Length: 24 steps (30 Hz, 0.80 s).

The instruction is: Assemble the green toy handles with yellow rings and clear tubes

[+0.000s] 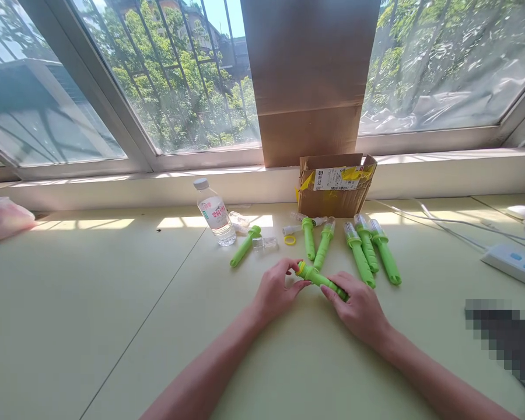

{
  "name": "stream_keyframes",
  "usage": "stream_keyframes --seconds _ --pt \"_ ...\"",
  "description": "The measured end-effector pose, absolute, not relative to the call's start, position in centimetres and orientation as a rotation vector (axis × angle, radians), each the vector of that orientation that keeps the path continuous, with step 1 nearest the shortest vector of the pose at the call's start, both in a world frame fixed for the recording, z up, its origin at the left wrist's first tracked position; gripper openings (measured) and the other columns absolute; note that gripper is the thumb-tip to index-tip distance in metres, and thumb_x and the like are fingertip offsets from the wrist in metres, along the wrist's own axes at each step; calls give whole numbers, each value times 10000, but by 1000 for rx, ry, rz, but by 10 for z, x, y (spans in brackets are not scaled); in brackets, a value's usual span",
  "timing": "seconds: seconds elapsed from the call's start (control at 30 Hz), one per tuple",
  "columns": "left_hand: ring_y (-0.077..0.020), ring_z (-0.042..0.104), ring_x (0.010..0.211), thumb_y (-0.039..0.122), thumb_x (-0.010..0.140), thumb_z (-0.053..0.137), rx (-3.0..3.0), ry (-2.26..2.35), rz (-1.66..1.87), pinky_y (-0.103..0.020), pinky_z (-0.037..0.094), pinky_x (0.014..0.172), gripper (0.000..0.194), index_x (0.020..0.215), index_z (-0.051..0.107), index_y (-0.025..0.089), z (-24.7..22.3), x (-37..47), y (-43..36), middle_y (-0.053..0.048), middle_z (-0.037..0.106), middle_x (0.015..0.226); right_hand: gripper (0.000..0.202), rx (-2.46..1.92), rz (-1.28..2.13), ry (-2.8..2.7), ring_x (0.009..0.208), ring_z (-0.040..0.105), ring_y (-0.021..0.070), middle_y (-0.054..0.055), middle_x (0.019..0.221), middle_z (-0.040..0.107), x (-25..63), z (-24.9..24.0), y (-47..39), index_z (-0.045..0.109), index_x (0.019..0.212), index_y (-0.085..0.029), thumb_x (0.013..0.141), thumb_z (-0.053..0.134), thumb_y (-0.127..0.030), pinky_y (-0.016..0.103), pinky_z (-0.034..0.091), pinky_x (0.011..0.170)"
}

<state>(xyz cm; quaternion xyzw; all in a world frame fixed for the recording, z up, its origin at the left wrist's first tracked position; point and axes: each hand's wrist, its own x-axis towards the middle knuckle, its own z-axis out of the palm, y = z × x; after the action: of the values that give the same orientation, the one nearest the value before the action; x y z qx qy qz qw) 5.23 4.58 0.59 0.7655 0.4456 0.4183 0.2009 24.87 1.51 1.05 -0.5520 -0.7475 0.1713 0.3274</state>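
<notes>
My right hand (362, 308) is closed around the lower part of a green ribbed plastic handle (317, 277), held tilted just above the table. At its other end, the fingers of my left hand (276, 290) pinch a yellow ring (301, 269) that sits around the handle's head. Beyond my hands lie a short green handle (308, 238) and a green handle with a clear cap (325, 242). A loose yellow ring (290, 240) rests near them. Farther left are another bare green handle (245, 247) and a clear ribbed cap (265, 244).
Several capped green handles, one at the outer end (385, 254), lie to the right. A water bottle (214, 213) and an open cardboard box (332, 201) stand toward the window. A power strip (514, 263) with cables lies far right, a plastic bag (6, 217) far left.
</notes>
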Motion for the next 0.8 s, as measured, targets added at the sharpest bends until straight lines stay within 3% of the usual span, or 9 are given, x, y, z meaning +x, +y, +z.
stream_keyframes --seconds 0.33,0.5,0.67,0.8 --pt "-173 644 884 387 705 711 2104 1237 1143 -361 532 800 348 894 473 217 11 52 45 -51 648 1142 319 -1390 668 -1895 714 601 180 41 847 699 248 14 14 678 983 -205 894 430 -385 267 416 634" --pt "-177 654 896 360 734 690 2065 1215 1139 -350 540 793 294 863 474 208 10 52 45 -60 664 1107 354 -1430 656 -1927 565 549 163 24 706 664 250 12 17 635 1057 -189 836 503 -432 266 397 542" --pt "-180 660 911 329 752 676 2061 1222 1148 -335 541 783 258 847 471 204 10 52 46 -58 680 1066 287 -1420 611 -1991 601 564 164 2 725 661 249 9 18 603 1056 -219 802 530 -332 262 403 566" --pt "-180 659 903 348 743 685 2073 1240 1159 -338 539 778 271 833 473 205 10 52 46 -47 688 1042 258 -1414 679 -1947 571 557 158 -4 693 658 248 11 17 614 1025 -225 818 511 -339 256 406 546"
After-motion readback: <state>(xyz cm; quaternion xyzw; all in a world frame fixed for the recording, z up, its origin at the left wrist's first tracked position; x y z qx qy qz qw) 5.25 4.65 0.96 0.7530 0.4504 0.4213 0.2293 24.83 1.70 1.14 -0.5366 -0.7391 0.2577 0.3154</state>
